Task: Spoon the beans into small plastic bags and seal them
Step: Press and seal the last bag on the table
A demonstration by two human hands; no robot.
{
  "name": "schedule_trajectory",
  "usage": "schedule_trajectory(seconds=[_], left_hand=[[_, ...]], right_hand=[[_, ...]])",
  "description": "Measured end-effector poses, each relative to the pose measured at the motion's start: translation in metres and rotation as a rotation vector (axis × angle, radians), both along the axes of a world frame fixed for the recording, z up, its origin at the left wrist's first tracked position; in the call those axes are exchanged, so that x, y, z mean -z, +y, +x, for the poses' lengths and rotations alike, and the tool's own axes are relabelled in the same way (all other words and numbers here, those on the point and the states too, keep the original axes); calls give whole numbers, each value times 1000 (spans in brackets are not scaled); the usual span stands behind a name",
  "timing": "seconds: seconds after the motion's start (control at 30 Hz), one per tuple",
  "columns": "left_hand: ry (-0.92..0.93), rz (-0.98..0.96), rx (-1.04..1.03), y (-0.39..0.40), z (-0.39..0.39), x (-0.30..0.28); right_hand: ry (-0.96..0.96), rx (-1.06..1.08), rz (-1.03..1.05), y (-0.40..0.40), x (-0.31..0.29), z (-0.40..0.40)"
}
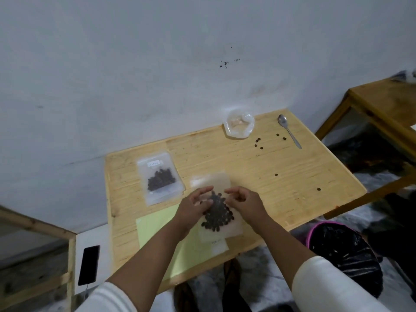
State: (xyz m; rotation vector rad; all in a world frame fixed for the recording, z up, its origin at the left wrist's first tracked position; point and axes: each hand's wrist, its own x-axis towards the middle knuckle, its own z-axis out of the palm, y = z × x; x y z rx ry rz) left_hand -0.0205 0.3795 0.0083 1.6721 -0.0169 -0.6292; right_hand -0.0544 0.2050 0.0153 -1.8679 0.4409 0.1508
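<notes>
A clear plastic bag [234, 228] with dark beans [217, 216] in it lies flat at the table's middle front, its white label at the near end. My left hand [194, 207] rests on the bag's left side, fingers loosely bent and thumb touching the beans' area. My right hand [244, 200] hovers at the bag's right edge with fingers loosely curled; no grip shows. A second filled bag [159, 179] lies to the left. The metal spoon [289, 132] lies at the far right, beside several loose beans [258, 143]. A crumpled, nearly empty clear bag [238, 127] sits at the back.
The wooden table [281, 199] stands against a white wall. A pale green sheet [157, 228] lies under my left forearm. A black phone [89, 264] lies on a white surface at the left. A bin with a black liner [344, 255] stands at the right, near another wooden frame [382, 102].
</notes>
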Motion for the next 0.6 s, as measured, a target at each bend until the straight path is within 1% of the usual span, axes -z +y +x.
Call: schedule_trajectory(seconds=[0.1, 0.17, 0.27, 0.33, 0.43, 0.6], left_hand=[[-85, 74, -59, 20, -7, 4], [-96, 103, -103, 31, -13, 8], [-77, 136, -185, 49, -20, 15], [-71, 131, -234, 60, -23, 17], [-73, 117, -271, 73, -27, 17], [-65, 50, -290, 78, -34, 12]], right_hand=[[16, -52, -3, 17, 3, -7], [47, -89, -59, 24, 8, -17], [96, -235, -342, 28, 18, -34], [110, -329, -468, 31, 25, -46], [94, -392, -545, 38, 31, -55], [44, -353, -570, 45, 35, -58]])
